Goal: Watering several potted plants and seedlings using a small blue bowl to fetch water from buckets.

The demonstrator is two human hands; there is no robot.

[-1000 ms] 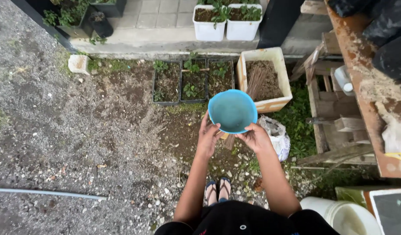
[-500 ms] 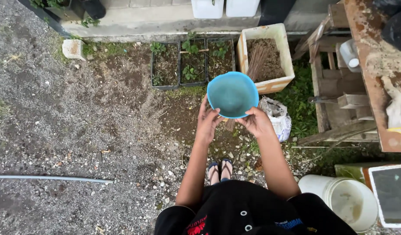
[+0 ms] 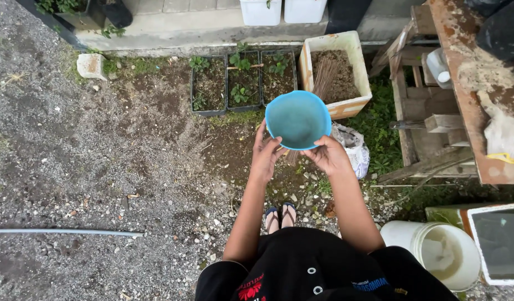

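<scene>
- Gravel and dark soil fill the ground (image 3: 101, 167); a concrete step runs along the top; a grey pipe (image 3: 67, 232) lies at the left.
- Both hands hold a blue bowl (image 3: 297, 120) in front of the body, above the ground; the left hand (image 3: 266, 153) grips its near-left rim, the right hand (image 3: 328, 155) grips its near-right rim, fingers closed on the edge.
- Compared with a second ago, the bowl sits higher in the view and nearer to the foam box (image 3: 338, 72); its opening faces the camera as before, and it looks empty.
- Both grips look the same as half a second ago; only the view has shifted a little, so the bowl seems held steady and not yet tipped or set down.
- Three black seedling trays (image 3: 240, 83) stand side by side just left of the box, which holds soil and thin sticks.
- A white sack (image 3: 354, 149) lies just right of the hands; a white bucket (image 3: 441, 251) stands at the lower right, well apart from the bowl.
</scene>
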